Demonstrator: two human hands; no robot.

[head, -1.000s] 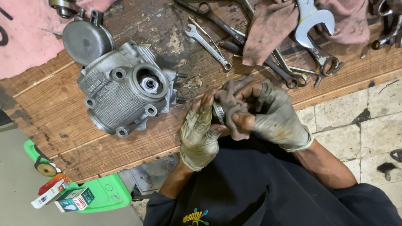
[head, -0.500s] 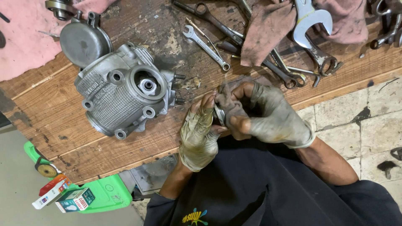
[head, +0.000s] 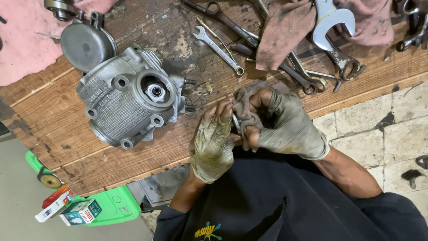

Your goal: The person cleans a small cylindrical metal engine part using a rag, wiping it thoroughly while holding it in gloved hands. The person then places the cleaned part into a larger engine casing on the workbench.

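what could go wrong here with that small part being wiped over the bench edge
The small metal part is pinched in a dirty rag between the left hand and right hand, right at the edge of the wooden bench; if it slips it may drop to the tiled floor. The gloves look greasy, so grip may be poor. The grimy rag could leave grit on the part.

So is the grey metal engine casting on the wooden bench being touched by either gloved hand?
No, both hands, left and right, hold a rag beside the casting.
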